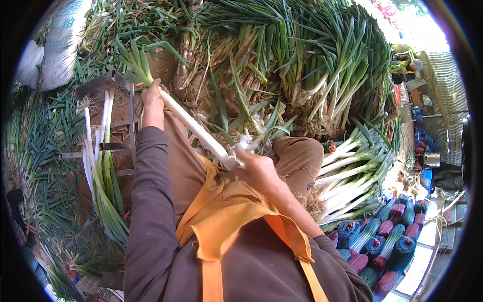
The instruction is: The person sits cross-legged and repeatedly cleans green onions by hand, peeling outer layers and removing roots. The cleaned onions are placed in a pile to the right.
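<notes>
A thick leek (192, 124) slants across my lap, its white shaft bare and its green leaves cut short. My left hand (153, 100) is closed around it just below the leaves. At the root end, my right hand (258, 168) is pinched on loose white outer skin (245, 145); motion blur hides the fingertips. Below the hands hangs an orange apron (226, 196). Beside my left arm, several leeks (107, 181) lie across a metal frame (132, 117), roots away from me. Past my right knee, pale leeks (347, 177) are piled with their leaves pointing right.
Unpeeled leeks with dry roots (234, 71) and long green leaves (320, 30) are heaped ahead. Cut leaves (49, 139) cover the ground at left. A white woven sack (64, 45) bearing writing stands far left. Blue and purple bundles (392, 234) lie at lower right.
</notes>
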A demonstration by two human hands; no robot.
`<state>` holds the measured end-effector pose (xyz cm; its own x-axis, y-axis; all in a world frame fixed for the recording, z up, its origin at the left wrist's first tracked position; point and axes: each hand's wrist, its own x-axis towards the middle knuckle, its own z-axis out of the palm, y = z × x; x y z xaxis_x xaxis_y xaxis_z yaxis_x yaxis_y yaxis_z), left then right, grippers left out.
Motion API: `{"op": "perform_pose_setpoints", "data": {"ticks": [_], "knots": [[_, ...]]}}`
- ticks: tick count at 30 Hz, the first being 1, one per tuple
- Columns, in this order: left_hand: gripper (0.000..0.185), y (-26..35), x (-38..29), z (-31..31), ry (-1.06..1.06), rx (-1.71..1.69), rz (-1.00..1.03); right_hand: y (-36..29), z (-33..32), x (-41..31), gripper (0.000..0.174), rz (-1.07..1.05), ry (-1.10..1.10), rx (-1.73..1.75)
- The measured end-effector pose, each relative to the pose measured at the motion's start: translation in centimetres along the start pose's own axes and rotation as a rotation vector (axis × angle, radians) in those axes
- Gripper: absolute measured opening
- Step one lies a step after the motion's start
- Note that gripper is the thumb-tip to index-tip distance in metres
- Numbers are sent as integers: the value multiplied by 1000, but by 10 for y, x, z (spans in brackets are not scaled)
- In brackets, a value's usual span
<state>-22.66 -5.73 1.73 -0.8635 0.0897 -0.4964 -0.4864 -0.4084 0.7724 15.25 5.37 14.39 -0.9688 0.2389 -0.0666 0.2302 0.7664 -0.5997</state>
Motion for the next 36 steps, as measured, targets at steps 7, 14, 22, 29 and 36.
{"op": "perform_pose_setpoints", "data": {"ticks": [7, 14, 22, 29, 36], "knots": [[18, -1, 3, 7, 119, 186, -24, 13, 46, -28, 13, -184, -82, -73], [16, -5, 38, -7, -48, 28, -58, 19, -42, -54, 35, 97, -358, 77], [18, -14, 40, 1, -216, -91, -216, 19, 22, 14, 21, 279, -419, 726], [18, 5, 24, -4, 33, 118, 131, 30, -88, -118, 11, 448, -334, 423], [27, -50, -28, 29, 24, 56, 169, 22, 7, -2, 77, 225, -53, 240]]}}
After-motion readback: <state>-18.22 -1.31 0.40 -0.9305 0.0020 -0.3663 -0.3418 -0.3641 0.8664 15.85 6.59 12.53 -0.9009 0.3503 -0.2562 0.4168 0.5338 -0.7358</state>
